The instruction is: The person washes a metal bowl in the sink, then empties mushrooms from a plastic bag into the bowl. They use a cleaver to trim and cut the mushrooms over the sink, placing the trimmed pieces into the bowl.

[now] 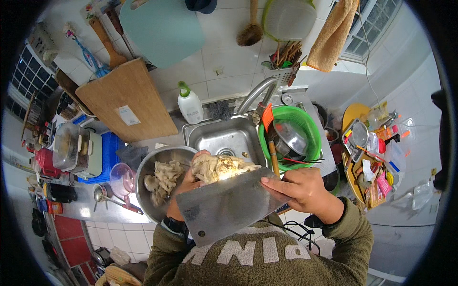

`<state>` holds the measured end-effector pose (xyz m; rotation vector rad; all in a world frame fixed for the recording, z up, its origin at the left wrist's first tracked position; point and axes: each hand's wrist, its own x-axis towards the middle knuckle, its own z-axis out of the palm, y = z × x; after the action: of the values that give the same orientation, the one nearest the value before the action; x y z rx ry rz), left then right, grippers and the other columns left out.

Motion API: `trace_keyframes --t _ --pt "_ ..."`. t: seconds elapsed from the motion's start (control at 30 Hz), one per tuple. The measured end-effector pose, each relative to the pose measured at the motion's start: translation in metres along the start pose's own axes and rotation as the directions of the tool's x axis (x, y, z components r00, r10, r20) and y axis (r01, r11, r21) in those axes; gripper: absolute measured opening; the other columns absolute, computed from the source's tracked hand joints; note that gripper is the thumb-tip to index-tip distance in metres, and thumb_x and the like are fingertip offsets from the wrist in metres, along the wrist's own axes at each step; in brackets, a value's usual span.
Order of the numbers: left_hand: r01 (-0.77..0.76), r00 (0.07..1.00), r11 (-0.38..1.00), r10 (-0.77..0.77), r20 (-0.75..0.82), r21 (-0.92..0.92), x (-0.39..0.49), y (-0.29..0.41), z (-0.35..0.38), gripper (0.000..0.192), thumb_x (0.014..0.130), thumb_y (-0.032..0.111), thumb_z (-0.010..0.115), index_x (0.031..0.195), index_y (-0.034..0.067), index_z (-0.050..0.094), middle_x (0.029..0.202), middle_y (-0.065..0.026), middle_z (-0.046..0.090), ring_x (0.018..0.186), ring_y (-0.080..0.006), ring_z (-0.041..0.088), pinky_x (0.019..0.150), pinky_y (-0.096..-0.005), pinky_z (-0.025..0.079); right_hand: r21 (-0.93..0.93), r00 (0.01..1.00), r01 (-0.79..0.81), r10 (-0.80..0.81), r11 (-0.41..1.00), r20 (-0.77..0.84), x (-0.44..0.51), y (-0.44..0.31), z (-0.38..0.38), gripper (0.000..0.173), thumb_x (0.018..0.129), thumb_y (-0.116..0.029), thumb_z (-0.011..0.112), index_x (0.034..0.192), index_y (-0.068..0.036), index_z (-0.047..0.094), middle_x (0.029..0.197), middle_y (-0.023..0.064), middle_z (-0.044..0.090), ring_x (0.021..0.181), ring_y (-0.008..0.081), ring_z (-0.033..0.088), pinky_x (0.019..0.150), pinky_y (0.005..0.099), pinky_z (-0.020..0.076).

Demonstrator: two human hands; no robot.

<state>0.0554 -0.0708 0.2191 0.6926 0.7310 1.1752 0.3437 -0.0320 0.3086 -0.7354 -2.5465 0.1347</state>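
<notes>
My left hand (186, 184), partly hidden behind the blade, grips a cluster of pale oyster mushrooms (222, 167) over the near edge of the sink. With my right hand (304, 189) I hold a wide steel cleaver (232, 207), fingers at its right end; its upper edge lies against or just in front of the mushrooms' lower side. Contact along that edge cannot be made out fully. More torn mushrooms (166, 177) lie in a large steel bowl (143, 200) to the left of my left hand.
Beyond my hands is the steel sink (222, 134) with a curved faucet (256, 94). A green basket (315, 132) of cookware stands right. A white bottle (190, 107) and wooden cutting board (125, 100) stand behind. A pink strainer-like cup (122, 178) is left of the bowl.
</notes>
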Motion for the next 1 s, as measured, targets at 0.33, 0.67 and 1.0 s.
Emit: trace_keyframes --t 0.33,0.67,1.0 --pt "0.086 0.996 0.996 -0.087 0.024 0.034 -0.003 -0.009 -0.009 0.072 0.087 0.022 0.069 0.145 0.003 0.030 0.138 -0.0123 0.047 0.126 -0.0210 0.049 0.107 -0.0331 0.041 -0.104 0.998 0.032 -0.026 0.994 0.052 0.006 0.000 -0.001 0.042 0.075 -0.019 0.074 0.117 -0.020 0.067 0.060 0.0003 0.041 0.046 0.0181 0.052 0.041 0.0328 0.0387" --pt "0.157 0.966 0.981 -0.129 0.224 -0.111 0.000 -0.012 -0.009 0.074 0.086 0.026 0.072 0.144 0.004 0.031 0.136 -0.0126 0.049 0.126 -0.0210 0.049 0.106 -0.0341 0.042 -0.007 0.997 0.055 -0.054 0.998 0.053 0.018 -0.004 -0.007 0.035 0.077 -0.020 0.073 0.112 -0.018 0.070 0.061 0.0008 0.045 0.044 0.0195 0.052 0.042 0.0330 0.0417" --pt "0.179 0.971 0.850 -0.232 -0.048 -0.496 -0.011 -0.049 -0.030 0.058 0.098 0.037 0.051 0.145 0.008 0.033 0.144 -0.0183 0.037 0.127 -0.0212 0.048 0.103 -0.0324 0.048 0.036 1.000 -0.018 0.018 0.999 -0.004 -0.001 0.009 0.016 0.051 0.069 -0.012 0.071 0.120 -0.020 0.066 0.062 0.0025 0.044 0.050 0.0197 0.051 0.043 0.0341 0.0385"
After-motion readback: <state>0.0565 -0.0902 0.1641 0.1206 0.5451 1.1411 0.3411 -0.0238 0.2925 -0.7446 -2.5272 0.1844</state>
